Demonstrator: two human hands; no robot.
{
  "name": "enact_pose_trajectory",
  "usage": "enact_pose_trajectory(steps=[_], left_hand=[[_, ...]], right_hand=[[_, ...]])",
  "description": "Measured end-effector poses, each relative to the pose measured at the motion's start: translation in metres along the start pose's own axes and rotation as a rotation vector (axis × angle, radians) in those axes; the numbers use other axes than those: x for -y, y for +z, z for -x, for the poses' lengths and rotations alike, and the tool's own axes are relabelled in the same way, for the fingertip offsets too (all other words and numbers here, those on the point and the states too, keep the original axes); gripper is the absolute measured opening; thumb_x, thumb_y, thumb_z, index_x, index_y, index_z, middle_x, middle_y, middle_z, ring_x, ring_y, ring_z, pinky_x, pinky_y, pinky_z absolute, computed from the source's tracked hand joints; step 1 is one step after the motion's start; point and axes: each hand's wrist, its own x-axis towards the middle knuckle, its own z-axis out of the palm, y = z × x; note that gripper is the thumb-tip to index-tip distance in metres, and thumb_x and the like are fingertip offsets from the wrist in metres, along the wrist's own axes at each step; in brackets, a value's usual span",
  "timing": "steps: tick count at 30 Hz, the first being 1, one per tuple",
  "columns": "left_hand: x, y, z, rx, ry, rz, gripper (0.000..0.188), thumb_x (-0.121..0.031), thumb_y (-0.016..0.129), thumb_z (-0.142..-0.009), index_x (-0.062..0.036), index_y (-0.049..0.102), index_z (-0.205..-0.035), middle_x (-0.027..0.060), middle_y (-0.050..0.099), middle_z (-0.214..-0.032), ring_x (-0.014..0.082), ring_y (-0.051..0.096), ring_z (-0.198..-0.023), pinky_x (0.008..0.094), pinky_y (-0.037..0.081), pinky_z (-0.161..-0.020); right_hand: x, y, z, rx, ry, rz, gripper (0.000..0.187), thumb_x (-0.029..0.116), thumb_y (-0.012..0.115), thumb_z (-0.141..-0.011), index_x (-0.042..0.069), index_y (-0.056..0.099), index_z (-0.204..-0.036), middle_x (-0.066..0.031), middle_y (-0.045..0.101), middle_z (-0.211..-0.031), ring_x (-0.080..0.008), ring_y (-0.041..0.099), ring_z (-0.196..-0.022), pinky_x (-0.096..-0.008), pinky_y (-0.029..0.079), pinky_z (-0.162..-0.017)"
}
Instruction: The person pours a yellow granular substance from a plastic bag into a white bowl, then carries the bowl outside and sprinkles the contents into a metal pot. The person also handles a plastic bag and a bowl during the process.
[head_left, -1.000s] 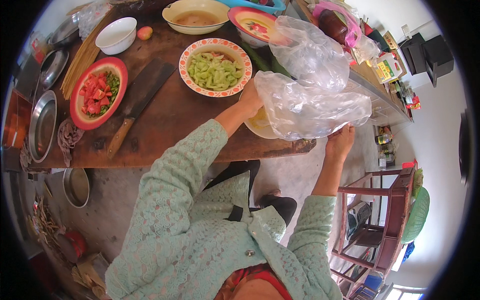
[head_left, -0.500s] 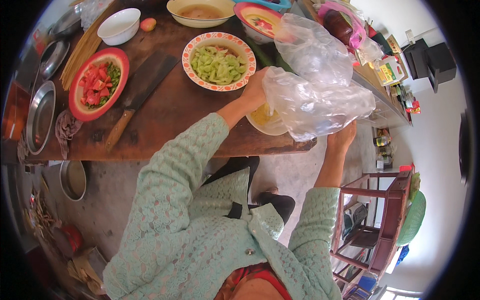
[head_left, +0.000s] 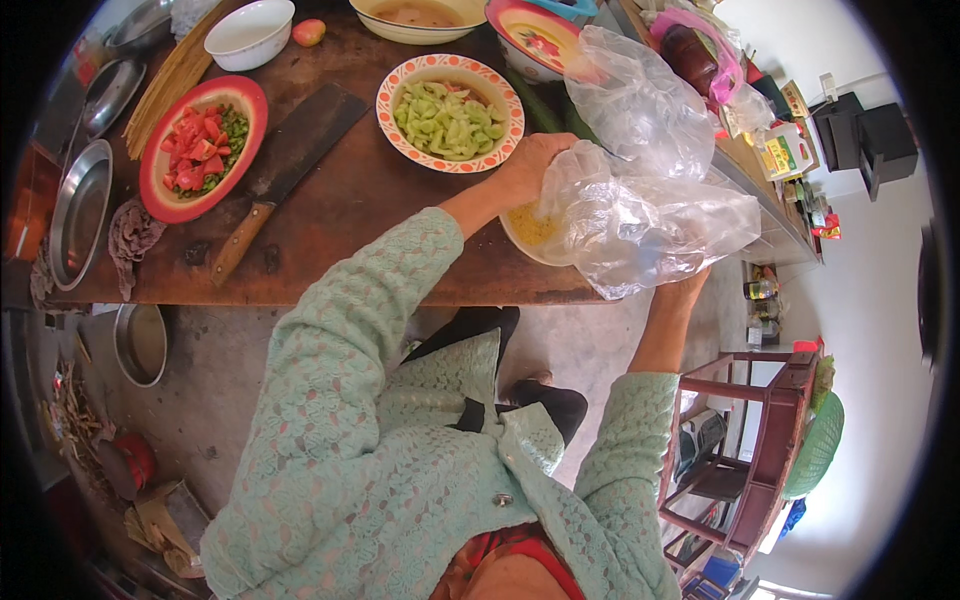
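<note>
A clear plastic bag [head_left: 660, 225] is spread between my two hands at the table's right front corner. My left hand [head_left: 538, 168] has its fingers closed on the bag's left edge. Under the bag's right side is my right hand [head_left: 684, 290]; it holds the bag up, with its fingers mostly hidden by the plastic. Partly covered by the bag, a pale bowl [head_left: 540, 256] holds yellow crumbly food [head_left: 530, 225]. Another clear plastic bag [head_left: 640, 110] lies just beyond. Close to my left hand stands an orange-patterned bowl [head_left: 392, 132] of sliced green vegetable.
A cleaver [head_left: 305, 140] lies on the wooden table [head_left: 350, 240]. Left of it is a red-rimmed dish [head_left: 152, 200] of chopped tomato and greens. A white bowl [head_left: 248, 35], a tomato [head_left: 308, 33] and a cream basin [head_left: 420, 28] stand farther back. A wooden stand [head_left: 770, 430] is at right.
The view has shifted, so the table things sit slightly higher and farther right. My left hand and the bag have moved a little right, and the bag's folds have changed shape.
</note>
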Motion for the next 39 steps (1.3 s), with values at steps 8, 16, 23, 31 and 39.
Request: enact_pose_trajectory(steps=[8, 16, 23, 31, 39], left_hand=[[0.002, 0.012, -0.003, 0.081, -0.072, 0.546, 0.020, -0.008, 0.061, -0.084, -0.0079, 0.064, -0.104, -0.0022, 0.066, -0.093, 0.0070, 0.057, -0.085, 0.0225, 0.046, -0.078], [0.023, 0.010, -0.001, 0.053, 0.155, 0.202, 0.027, -0.013, 0.063, -0.079, -0.0081, 0.062, -0.105, 0.0062, 0.067, -0.099, 0.0176, 0.063, -0.087, 0.0288, 0.048, -0.080], [-0.001, 0.003, 0.000, -0.072, 0.081, -0.234, 0.022, -0.016, 0.065, -0.075, -0.0068, 0.062, -0.094, 0.0132, 0.066, -0.090, 0.0283, 0.063, -0.083, 0.0330, 0.049, -0.074], [0.015, 0.002, -0.003, -0.185, 0.164, -0.106, 0.021, -0.013, 0.066, -0.071, -0.0058, 0.063, -0.090, 0.0101, 0.066, -0.085, 0.0251, 0.063, -0.078, 0.0326, 0.049, -0.071], [0.035, -0.007, -0.015, -0.131, 0.162, -0.380, 0.023, -0.017, 0.069, -0.065, -0.0060, 0.062, -0.084, 0.0073, 0.063, -0.078, 0.0241, 0.061, -0.073, 0.0328, 0.049, -0.071]], right_hand=[[-0.002, -0.008, -0.023, 0.049, -0.199, 0.700, 0.019, 0.014, 0.057, -0.084, 0.001, 0.057, -0.097, -0.0095, 0.058, -0.088, -0.0197, 0.058, -0.077, -0.0310, 0.050, -0.063], [0.003, 0.015, 0.000, 0.098, -0.052, 0.111, 0.019, 0.015, 0.059, -0.085, 0.005, 0.054, -0.100, -0.0068, 0.056, -0.087, -0.0191, 0.057, -0.078, -0.0311, 0.051, -0.063], [0.014, 0.023, -0.002, 0.157, -0.042, 0.014, 0.027, 0.026, 0.054, -0.089, 0.007, 0.053, -0.109, -0.0086, 0.057, -0.099, -0.0223, 0.058, -0.086, -0.0372, 0.052, -0.072], [0.029, 0.062, -0.001, 0.130, -0.099, 0.077, 0.027, 0.022, 0.052, -0.090, 0.006, 0.052, -0.112, -0.0079, 0.059, -0.098, -0.0224, 0.061, -0.086, -0.0369, 0.053, -0.073], [0.034, 0.104, -0.001, 0.067, -0.195, 0.100, 0.014, 0.011, 0.052, -0.092, 0.004, 0.055, -0.104, -0.0030, 0.062, -0.092, -0.0100, 0.058, -0.079, -0.0242, 0.049, -0.072]])
